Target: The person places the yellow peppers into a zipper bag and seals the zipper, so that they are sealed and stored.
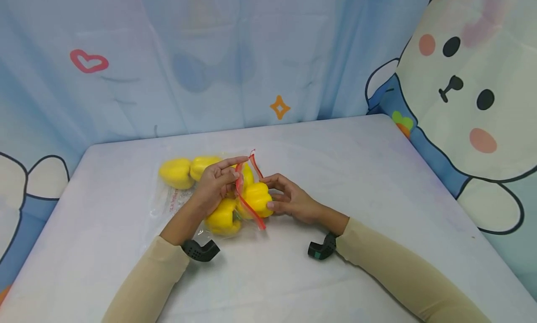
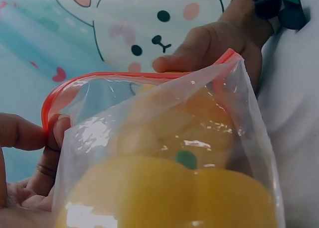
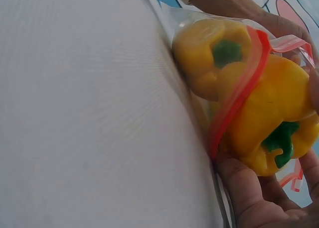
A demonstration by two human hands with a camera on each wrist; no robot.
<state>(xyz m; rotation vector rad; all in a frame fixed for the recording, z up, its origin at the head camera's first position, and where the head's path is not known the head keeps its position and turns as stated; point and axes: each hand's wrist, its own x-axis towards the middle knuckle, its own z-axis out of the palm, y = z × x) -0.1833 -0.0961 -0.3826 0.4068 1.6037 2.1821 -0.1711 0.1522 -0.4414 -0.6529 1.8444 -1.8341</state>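
Observation:
A clear zip bag [image 2: 99, 138] with a red zip strip [image 1: 251, 210] lies across the middle of the table, its mouth spread towards the right. My left hand [image 1: 215, 188] pinches the strip at the far side of the mouth. My right hand [image 1: 295, 204] grips a yellow bell pepper [image 3: 271, 98] that sits in the mouth, its green stem facing outward. Inside the bag, another yellow bell pepper [image 1: 222, 219] rests nearer to me. Farther back are two more, a left one [image 1: 175, 173] and a right one [image 1: 204, 165]; whether both are bagged I cannot tell.
A white cloth covers the table [image 1: 377, 174]. Behind it hangs a blue curtain [image 1: 201, 80] with printed cartoon figures. Dark devices are strapped to the left wrist [image 1: 200, 250] and the right wrist [image 1: 323, 247].

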